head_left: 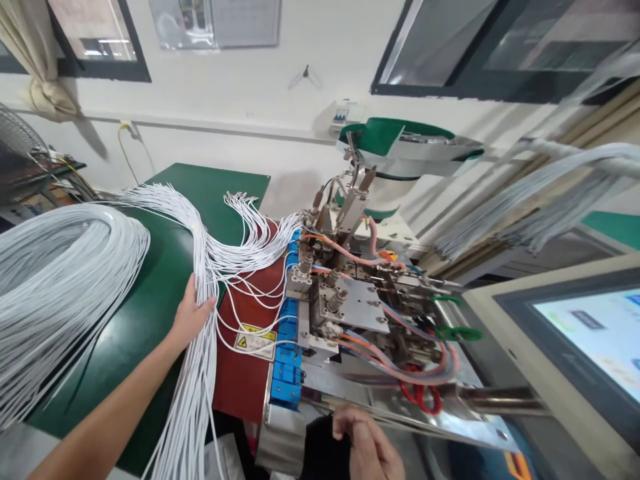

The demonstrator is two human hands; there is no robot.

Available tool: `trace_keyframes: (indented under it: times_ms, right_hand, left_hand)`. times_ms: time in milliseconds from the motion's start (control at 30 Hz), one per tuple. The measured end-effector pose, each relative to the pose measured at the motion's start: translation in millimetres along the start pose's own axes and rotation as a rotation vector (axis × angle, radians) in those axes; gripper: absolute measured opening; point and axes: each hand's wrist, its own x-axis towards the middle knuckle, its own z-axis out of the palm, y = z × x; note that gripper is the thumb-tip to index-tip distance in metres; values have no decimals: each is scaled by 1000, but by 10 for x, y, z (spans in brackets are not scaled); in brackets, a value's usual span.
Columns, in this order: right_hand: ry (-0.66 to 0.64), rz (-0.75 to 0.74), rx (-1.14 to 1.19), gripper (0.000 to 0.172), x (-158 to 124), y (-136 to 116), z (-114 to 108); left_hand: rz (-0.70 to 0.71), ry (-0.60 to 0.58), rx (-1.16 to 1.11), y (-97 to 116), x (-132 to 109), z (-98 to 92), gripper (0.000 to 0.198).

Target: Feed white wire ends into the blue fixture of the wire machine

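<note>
My left hand [193, 315] is closed round a thick bundle of thin white wires [205, 253], thumb across the front. The bundle hangs down past the table's front edge and fans out below. From its upper part, several single wires curve right into a row of blue holders [287, 337] along the machine [345, 303]. Low in the view, my right hand [367, 443] is in front of the machine's lower edge, fingers curled in. Whatever may be inside those fingers is hidden. Wire ends with small metal tips [243, 198] lie behind the bundle.
A large coil of white wires [113, 233] lies on the green table [220, 177] at left. A red-brown plate [235, 380] bears a yellow warning label [255, 341]. Behind the machine stands a green-rimmed feeder bowl [410, 143]. A lit screen [595, 333] takes up the right side.
</note>
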Motion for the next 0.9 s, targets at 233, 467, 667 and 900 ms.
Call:
trace_keyframes:
  times_ms: [233,467,667,900]
  right_hand:
    - [-5,6,-25,30,30,63,-58]
    - [-26,35,-6,27,-18,84,-31]
    - [-27,26,22,23,-70,100,-49]
    - [-64,14,40,22,-88,45,-17]
  left_hand:
    - [66,83,-134,155,-70,289,65]
    - [168,-12,92,102,-74,113,56]
    - [524,-14,491,314,-275,-159,44]
    - [1031,-942,481,690,-1092,-204,18]
